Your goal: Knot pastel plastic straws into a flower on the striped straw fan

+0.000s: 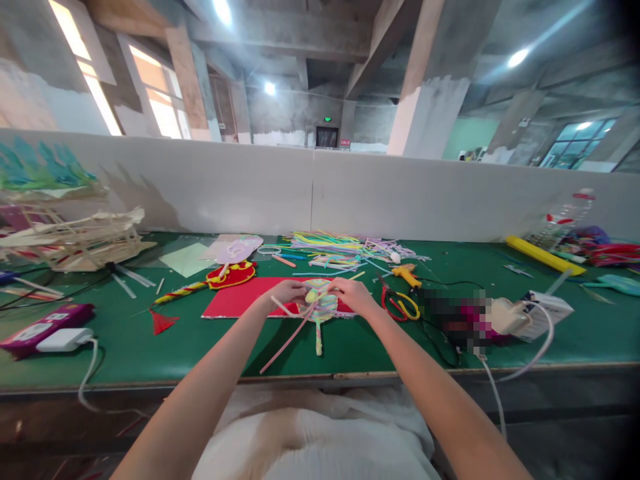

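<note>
My left hand point(289, 292) and my right hand point(351, 293) meet over the table, fingers closed in pinches. Between them is a small pale yellow piece of pipe cleaner point(312, 296). A long pink pipe cleaner point(285, 350) trails from the fingertips toward the front edge. Right under the hands lies a round fan shape of pastel striped pipe cleaners point(329, 308), its twisted handle point(319, 339) pointing at me. The fan partly covers a red board point(240, 299). My fingers hide exactly how the strands are joined.
Loose pipe cleaners point(330, 247) are heaped at the back. Left lie a red and yellow fan point(233, 275) and a purple power strip point(47, 327). Right are red-handled pliers point(393, 303), yellow-handled scissors point(409, 307), a yellow glue gun point(407, 275) and a white box point(545, 313) with cables.
</note>
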Available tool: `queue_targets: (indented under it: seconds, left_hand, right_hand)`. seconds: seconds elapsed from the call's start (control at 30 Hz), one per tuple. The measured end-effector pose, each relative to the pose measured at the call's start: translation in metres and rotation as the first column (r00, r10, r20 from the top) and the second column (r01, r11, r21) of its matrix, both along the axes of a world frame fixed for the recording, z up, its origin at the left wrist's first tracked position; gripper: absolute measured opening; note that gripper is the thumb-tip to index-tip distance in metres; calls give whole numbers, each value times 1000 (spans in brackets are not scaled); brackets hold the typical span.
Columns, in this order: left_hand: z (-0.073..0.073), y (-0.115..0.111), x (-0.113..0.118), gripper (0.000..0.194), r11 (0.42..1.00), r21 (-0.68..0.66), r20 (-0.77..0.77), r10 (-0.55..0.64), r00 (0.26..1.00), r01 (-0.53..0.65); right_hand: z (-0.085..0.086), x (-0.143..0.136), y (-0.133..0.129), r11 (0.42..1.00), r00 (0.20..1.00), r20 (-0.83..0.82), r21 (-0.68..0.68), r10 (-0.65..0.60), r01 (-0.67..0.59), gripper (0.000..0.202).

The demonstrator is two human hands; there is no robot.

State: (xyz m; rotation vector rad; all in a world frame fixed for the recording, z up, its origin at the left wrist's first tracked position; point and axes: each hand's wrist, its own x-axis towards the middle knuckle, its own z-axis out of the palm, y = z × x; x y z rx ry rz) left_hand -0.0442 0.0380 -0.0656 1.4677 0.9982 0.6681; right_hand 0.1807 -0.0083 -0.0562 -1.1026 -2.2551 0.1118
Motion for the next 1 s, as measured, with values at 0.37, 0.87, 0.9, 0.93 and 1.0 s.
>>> queue_targets:
  seconds: [0.37,0.87,0.9,0.93,1.0]
  left_hand:
    - [19,-2,9,11,972,233,-169,24,985,16]
    - [9,-7,10,31,822,365,30,460,887,-438]
    - [10,-7,11,32,813,365,42,472,881,-453]
    - [11,-8,12,32,807,365,53,479,876,-464]
    - [13,-9,12,32,803,364,68,484,873,-473]
  right_hand:
    - [4,0,0,1000,999,-34,25,-4,5,12]
    - [0,-9,-5,982,958,-219,-8,-186,189,9]
    - [1,-10,-5,981,953,-233,-13,-193,195,9]
    - [2,-10,-4,979,948,-246,-19,-199,201,9]
    - [4,-10,-3,978,939,-273,-36,-208,206,10]
